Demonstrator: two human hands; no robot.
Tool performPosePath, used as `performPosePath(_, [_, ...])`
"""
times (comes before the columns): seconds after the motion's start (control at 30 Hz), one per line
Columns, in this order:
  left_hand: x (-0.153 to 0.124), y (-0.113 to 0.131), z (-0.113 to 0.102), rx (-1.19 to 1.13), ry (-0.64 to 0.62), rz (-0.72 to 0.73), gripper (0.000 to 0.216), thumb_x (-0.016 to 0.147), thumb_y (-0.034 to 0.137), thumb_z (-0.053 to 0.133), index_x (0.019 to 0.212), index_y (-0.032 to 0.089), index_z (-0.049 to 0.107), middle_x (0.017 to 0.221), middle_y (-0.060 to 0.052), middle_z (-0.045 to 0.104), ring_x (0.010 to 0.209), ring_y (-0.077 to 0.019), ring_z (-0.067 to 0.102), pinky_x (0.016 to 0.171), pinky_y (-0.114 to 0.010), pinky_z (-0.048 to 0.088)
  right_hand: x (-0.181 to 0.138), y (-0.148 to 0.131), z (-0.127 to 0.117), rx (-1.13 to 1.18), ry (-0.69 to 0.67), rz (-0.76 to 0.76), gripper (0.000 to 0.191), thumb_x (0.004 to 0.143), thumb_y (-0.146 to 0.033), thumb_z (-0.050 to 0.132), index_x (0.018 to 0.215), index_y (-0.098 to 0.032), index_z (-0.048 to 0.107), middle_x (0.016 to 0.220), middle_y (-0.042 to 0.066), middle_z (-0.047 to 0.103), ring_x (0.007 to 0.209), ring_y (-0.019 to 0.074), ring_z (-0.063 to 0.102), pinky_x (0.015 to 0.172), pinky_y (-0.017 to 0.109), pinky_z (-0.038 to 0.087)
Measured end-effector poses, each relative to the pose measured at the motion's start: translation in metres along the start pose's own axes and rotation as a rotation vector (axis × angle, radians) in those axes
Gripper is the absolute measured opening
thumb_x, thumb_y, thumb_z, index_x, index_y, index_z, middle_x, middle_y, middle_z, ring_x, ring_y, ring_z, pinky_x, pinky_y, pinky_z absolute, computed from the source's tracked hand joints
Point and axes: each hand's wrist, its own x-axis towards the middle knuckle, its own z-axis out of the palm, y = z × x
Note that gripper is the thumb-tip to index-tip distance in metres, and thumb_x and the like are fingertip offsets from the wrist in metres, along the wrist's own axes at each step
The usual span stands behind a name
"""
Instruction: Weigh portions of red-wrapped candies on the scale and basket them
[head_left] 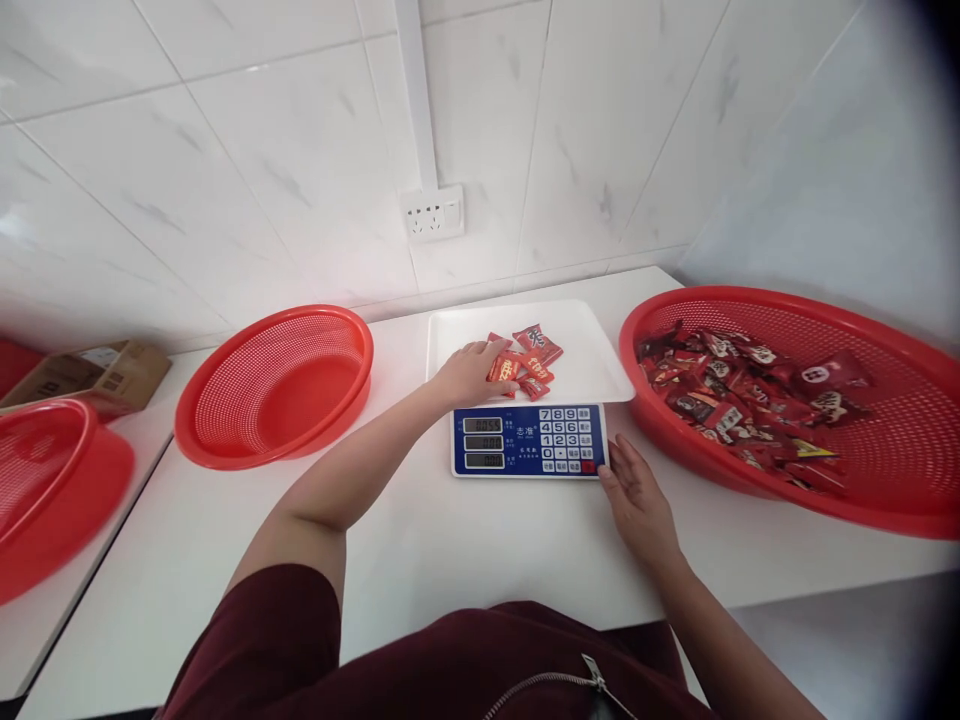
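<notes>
At the centre of the frame, the left hand [474, 372] lies over the left side of a small pile of red packets [537, 344] on the white tray [589, 365] of a scale [529, 442]. Its thumb and fingers spread around the near packets and touch them, but whether they pinch any or only rest there, I cannot tell. The right hand [641, 505], right of centre and lower, is loosely open with nothing visible in it, its thumb at the right edge of the keypad. The step in hand looks like handling packets on the tray for weighing; the top display [482, 426] seems to read 0.055. A steady reading would call for the left hand to come off the pile; a lift would call for fingers closed around the loose wrappers. More packets fill part of the red basket [795, 300] at the right, and 1 red basket [281, 400] stands left of centre.
</notes>
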Motion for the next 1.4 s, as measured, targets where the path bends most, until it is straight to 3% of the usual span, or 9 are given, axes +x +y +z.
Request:
performPosePath(0.17, [0.001, -0.002, -0.003, 0.003, 0.025, -0.102, 0.064, 0.074, 0.048, 0.058, 0.131, 0.025, 0.038, 0.111, -0.011, 0.055, 0.104, -0.029, 0.051, 0.085, -0.044, 0.042, 0.0, -0.002, 0.001, 0.001, 0.007, 0.004, 0.066, 0.079, -0.052, 0.054, 0.136, -0.025, 0.034, 0.141, 0.008, 0.041, 0.131, 0.0223, 0.033, 0.109, 0.041, 0.028])
performPosePath(0.43, [-0.013, -0.007, -0.005, -0.251, 0.283, -0.074, 0.04, 0.072, 0.008, 0.052, 0.109, 0.024, 0.056, 0.101, -0.004, 0.052, 0.096, -0.016, 0.054, 0.086, -0.029, 0.045, 0.001, 0.002, 0.0, 0.001, 0.01, -0.002, 0.065, 0.079, -0.052, 0.053, 0.135, -0.024, 0.035, 0.141, 0.007, 0.04, 0.131, 0.0219, 0.034, 0.109, 0.039, 0.029])
performPosePath(0.57, [-0.046, -0.017, -0.042, -0.05, 0.533, -0.146, 0.039, 0.075, 0.012, 0.052, 0.112, 0.025, 0.057, 0.109, -0.004, 0.051, 0.102, -0.0181, 0.052, 0.089, -0.031, 0.044, 0.001, 0.001, -0.001, 0.006, -0.012, -0.006, 0.063, 0.081, -0.051, 0.052, 0.135, -0.026, 0.035, 0.14, 0.006, 0.042, 0.131, 0.021, 0.034, 0.109, 0.039, 0.029])
performPosePath(0.7, [-0.098, -0.042, -0.089, 0.264, 0.709, -0.407, 0.038, 0.082, 0.025, 0.049, 0.12, 0.024, 0.051, 0.115, -0.006, 0.047, 0.101, -0.0226, 0.052, 0.085, -0.036, 0.046, 0.001, 0.001, -0.001, 0.002, -0.012, 0.008, 0.061, 0.081, -0.05, 0.052, 0.135, -0.026, 0.035, 0.141, 0.005, 0.041, 0.131, 0.0214, 0.034, 0.109, 0.039, 0.031])
performPosePath(0.8, [-0.125, -0.061, -0.103, 0.4, 0.631, -0.558, 0.041, 0.086, 0.032, 0.043, 0.125, 0.021, 0.046, 0.121, -0.011, 0.046, 0.11, -0.0303, 0.048, 0.087, -0.046, 0.044, 0.002, 0.003, -0.001, 0.02, -0.009, 0.005, 0.062, 0.081, -0.05, 0.052, 0.135, -0.025, 0.035, 0.141, 0.005, 0.041, 0.131, 0.022, 0.034, 0.108, 0.04, 0.031])
performPosePath(0.9, [-0.123, -0.068, -0.092, 0.45, 0.567, -0.572, 0.046, 0.086, 0.037, 0.044, 0.128, 0.018, 0.044, 0.135, -0.014, 0.037, 0.129, -0.0363, 0.028, 0.1, -0.057, 0.027, 0.002, 0.004, -0.002, 0.032, -0.007, 0.013, 0.062, 0.08, -0.051, 0.053, 0.134, -0.025, 0.036, 0.141, 0.006, 0.04, 0.131, 0.0227, 0.034, 0.109, 0.04, 0.03])
performPosePath(1.1, [-0.048, -0.033, -0.03, 0.053, 0.275, -0.174, 0.059, 0.083, 0.048, 0.047, 0.133, 0.019, 0.036, 0.145, -0.013, 0.029, 0.136, -0.026, 0.018, 0.108, -0.044, 0.023, 0.004, 0.009, -0.002, 0.002, -0.007, -0.013, 0.057, 0.081, -0.05, 0.052, 0.132, -0.027, 0.04, 0.138, 0.005, 0.045, 0.128, 0.0234, 0.039, 0.107, 0.042, 0.033])
performPosePath(1.23, [0.005, 0.002, 0.004, -0.048, 0.065, -0.018, 0.086, 0.07, 0.064, 0.054, 0.139, 0.022, 0.024, 0.15, -0.016, 0.015, 0.138, -0.0325, 0.006, 0.107, -0.051, 0.017, 0.005, 0.011, -0.001, 0.0, 0.0, -0.025, 0.055, 0.081, -0.049, 0.051, 0.131, -0.027, 0.042, 0.136, 0.005, 0.048, 0.126, 0.0237, 0.042, 0.105, 0.043, 0.036])
performPosePath(1.4, [0.035, 0.019, 0.016, 0.004, 0.021, 0.08, 0.083, 0.067, 0.058, 0.061, 0.137, 0.027, 0.029, 0.141, -0.011, 0.034, 0.128, -0.0322, 0.033, 0.103, -0.049, 0.027, 0.006, 0.006, -0.001, 0.003, -0.007, -0.041, 0.05, 0.081, -0.048, 0.052, 0.125, -0.026, 0.048, 0.132, 0.005, 0.052, 0.123, 0.0246, 0.045, 0.102, 0.042, 0.04])
